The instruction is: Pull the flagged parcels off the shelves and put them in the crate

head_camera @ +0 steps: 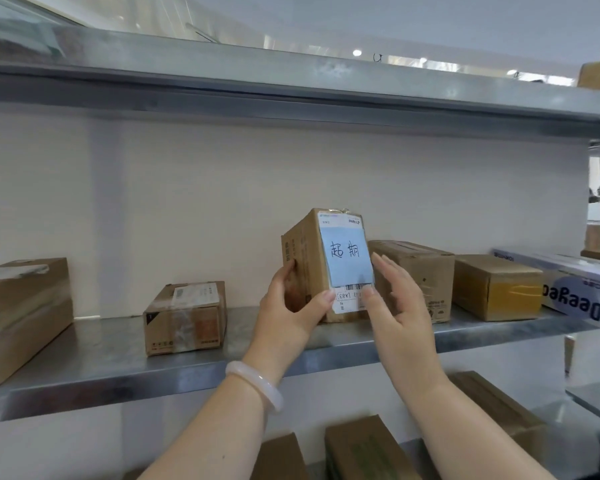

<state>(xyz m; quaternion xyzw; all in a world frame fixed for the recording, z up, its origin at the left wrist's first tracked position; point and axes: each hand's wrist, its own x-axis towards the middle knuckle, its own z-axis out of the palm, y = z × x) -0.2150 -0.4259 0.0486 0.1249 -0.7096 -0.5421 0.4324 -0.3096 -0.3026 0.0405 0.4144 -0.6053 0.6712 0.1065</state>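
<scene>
A small brown cardboard parcel [305, 271] stands on end on the metal shelf [118, 348], its front face covered by a white shipping label and a blue note [347, 258] with handwritten characters. My left hand [291, 306] grips the parcel's lower left side, thumb on the front corner and fingers round the side. My right hand [395, 299] is at the parcel's right edge with fingers straight, the thumb touching the label's lower right corner. No crate is in view.
Other brown boxes share the shelf: a large one [21, 317] at far left, a taped one [186, 317] left of centre, two [416, 275] [496, 289] to the right, then a white and blue carton [575, 289]. More boxes [364, 448] lie on the shelf below. Another shelf [291, 84] runs overhead.
</scene>
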